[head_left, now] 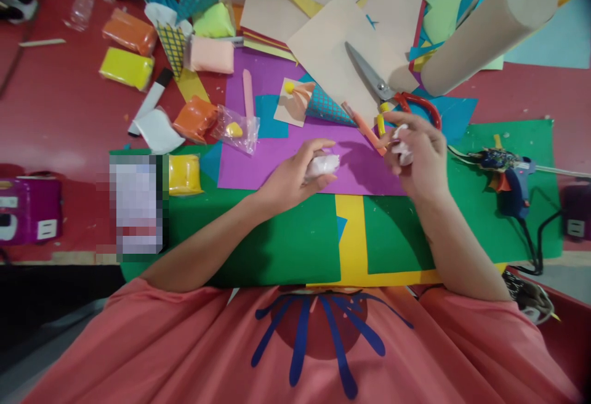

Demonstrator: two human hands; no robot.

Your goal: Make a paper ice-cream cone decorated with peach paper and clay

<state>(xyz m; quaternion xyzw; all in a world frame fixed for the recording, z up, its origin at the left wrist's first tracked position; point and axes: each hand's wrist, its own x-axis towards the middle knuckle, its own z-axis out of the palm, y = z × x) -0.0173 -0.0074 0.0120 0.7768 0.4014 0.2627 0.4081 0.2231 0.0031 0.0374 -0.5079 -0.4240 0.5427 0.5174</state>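
My left hand (pixel 287 177) is closed around a white lump of modelling clay (pixel 324 165) above the purple sheet (pixel 360 173). To its right, my right hand (pixel 423 156) pinches a smaller, ragged piece of white modelling clay (pixel 402 144). The two pieces are apart. Between and beyond the hands lies a blue patterned paper cone (pixel 325 105) with a peach clay top and a yellow ball, partly on a small beige card (pixel 282 114). An orange craft stick or tool (pixel 367 132) lies close to my right fingertips.
Red-handled scissors (pixel 381 88) lie open beyond my right hand. A glue gun (pixel 512 182) rests at right on green sheet, near a large beige roll (pixel 484 34). Clay packets (pixel 127 68), more cones (pixel 170 37), a marker (pixel 150 102) and a phone (pixel 136 204) are at left.
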